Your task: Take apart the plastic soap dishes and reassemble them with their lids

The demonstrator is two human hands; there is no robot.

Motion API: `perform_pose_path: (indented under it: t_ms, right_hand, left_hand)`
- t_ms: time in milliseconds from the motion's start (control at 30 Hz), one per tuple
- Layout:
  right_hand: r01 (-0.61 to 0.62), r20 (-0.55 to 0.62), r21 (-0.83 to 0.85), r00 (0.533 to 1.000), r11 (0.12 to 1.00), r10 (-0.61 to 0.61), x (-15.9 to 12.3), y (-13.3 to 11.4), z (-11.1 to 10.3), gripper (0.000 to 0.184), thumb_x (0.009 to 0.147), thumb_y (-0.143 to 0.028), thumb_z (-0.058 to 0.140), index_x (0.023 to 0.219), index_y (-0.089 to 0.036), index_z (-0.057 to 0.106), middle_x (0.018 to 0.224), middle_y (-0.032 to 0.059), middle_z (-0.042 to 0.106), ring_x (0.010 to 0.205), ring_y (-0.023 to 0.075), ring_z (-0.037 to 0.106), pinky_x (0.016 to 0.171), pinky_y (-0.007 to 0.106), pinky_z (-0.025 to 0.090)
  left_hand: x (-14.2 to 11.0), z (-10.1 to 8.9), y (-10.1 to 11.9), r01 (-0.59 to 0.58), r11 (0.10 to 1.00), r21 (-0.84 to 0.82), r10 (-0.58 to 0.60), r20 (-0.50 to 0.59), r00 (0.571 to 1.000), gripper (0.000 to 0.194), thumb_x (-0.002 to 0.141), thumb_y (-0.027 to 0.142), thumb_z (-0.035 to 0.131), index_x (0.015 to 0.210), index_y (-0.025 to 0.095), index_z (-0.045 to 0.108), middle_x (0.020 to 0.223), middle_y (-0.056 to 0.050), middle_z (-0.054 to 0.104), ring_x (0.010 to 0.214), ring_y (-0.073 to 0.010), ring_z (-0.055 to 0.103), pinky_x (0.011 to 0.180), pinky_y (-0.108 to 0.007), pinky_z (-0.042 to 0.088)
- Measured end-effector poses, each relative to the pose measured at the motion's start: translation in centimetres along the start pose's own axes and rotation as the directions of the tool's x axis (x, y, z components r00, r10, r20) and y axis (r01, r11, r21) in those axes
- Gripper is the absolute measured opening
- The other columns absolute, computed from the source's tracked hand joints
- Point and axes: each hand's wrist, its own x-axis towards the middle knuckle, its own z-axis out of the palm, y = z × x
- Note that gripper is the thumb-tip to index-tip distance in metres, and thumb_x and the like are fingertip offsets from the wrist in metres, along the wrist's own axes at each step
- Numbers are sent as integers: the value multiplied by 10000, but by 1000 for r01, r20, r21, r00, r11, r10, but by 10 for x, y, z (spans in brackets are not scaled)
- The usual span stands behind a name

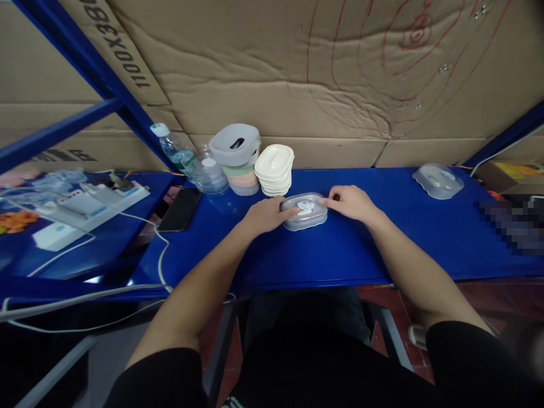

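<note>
A translucent plastic container (311, 220) with a round white label on top lies on the blue table in front of me. My left hand (268, 215) grips its left side, the thumb resting over the top near the label. At the opposite end, my right hand (349, 202) pinches the upper right edge between thumb and fingers. Just behind stands a stack of cream lids (275, 161). Beside that are stacked pastel containers (240, 170) with a grey piece (235, 141) on top that has a dark slot.
A similar translucent container (438, 180) sits far right on the blue table (382, 249). To the left are a water bottle (176, 150), clear plastic pieces (209, 173), a black phone (181, 209) and a power strip (91, 212) with white cables. Cardboard (263, 62) walls the back.
</note>
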Motion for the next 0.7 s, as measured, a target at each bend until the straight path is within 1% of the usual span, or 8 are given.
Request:
perform_pose_path:
  t_ms: [67, 100, 167, 267, 433, 533, 600, 700]
  right_hand:
    - [193, -160, -5, 968, 981, -192, -1, -1, 3, 442, 911, -637, 726, 1108, -245, 776, 1162, 106, 803, 1126, 334, 727, 998, 486, 546]
    - [307, -173, 13, 938, 951, -301, -1, -1, 5, 469, 907, -614, 750, 1212, -257, 767, 1302, 115, 774, 1249, 350, 690, 1091, 526, 515]
    - [463, -108, 74, 884, 883, -454, 0, 0, 11, 521, 909, -578, 777, 1338, -285, 741, 1513, 117, 680, 1420, 364, 603, 1202, 580, 446]
    - [466, 7, 178, 880, 867, -475, 2, 8, 13, 563, 908, -508, 802, 1422, -298, 713, 1636, 116, 583, 1504, 367, 549, 1244, 601, 419]
    - [224, 18, 121, 974, 967, -228, 2, 46, -18, 583, 862, -427, 850, 1417, -299, 726, 1623, 102, 599, 1513, 359, 546, 1281, 574, 391]
    - [-88, -22, -91, 996, 992, 87, -7, 77, -46, 614, 863, -426, 840, 1436, -245, 715, 1565, 152, 646, 1446, 397, 597, 1226, 570, 445]
    - [-392, -105, -242, 920, 888, 377, -15, 98, -62, 675, 850, -497, 853, 1448, -220, 708, 1531, 218, 656, 1394, 479, 612, 1168, 649, 449]
    - [-587, -300, -293, 806, 754, 511, -24, 125, -72, 711, 899, -589, 779, 1473, -182, 683, 1586, 273, 580, 1429, 514, 550, 1164, 691, 399]
  left_hand:
    - [1, 2, -1, 8, 1000, 15, -7, -9, 1000, 683, 968, 805, 482, 1231, 219, 715, 1013, -103, 811, 979, -314, 759, 810, -390, 526]
    - [1, 3, -2, 4, 1000, 23, -4, -12, 1000, 687, 973, 804, 474, 1244, 219, 712, 1031, -106, 811, 998, -321, 760, 828, -397, 532]
    - [2, 5, -3, -14, 999, 47, 15, -22, 1000, 697, 993, 797, 435, 1274, 219, 705, 1080, -116, 809, 1051, -337, 758, 870, -411, 542]
    - [2, 8, -4, -32, 996, 86, 34, -32, 999, 735, 1035, 782, 332, 1354, 213, 671, 1160, -134, 803, 1134, -359, 750, 927, -430, 544]
    - [0, 10, -2, 6, 991, 134, -1, -36, 999, 920, 1024, 833, 277, 1603, 153, 498, 1239, -191, 790, 1253, -406, 716, 990, -464, 541]
    - [-2, 11, 0, -10, 987, 158, 10, -2, 1000, 966, 1013, 848, 307, 1626, 124, 487, 1285, -210, 776, 1270, -421, 707, 1010, -483, 536]
    - [-3, 10, 1, -26, 986, 166, 24, 12, 1000, 962, 1014, 842, 326, 1627, 119, 489, 1281, -210, 780, 1252, -412, 718, 1000, -476, 542]
    - [-4, 9, 2, -44, 983, 178, 42, 18, 999, 919, 1024, 817, 358, 1607, 124, 517, 1265, -203, 787, 1221, -400, 734, 981, -463, 549]
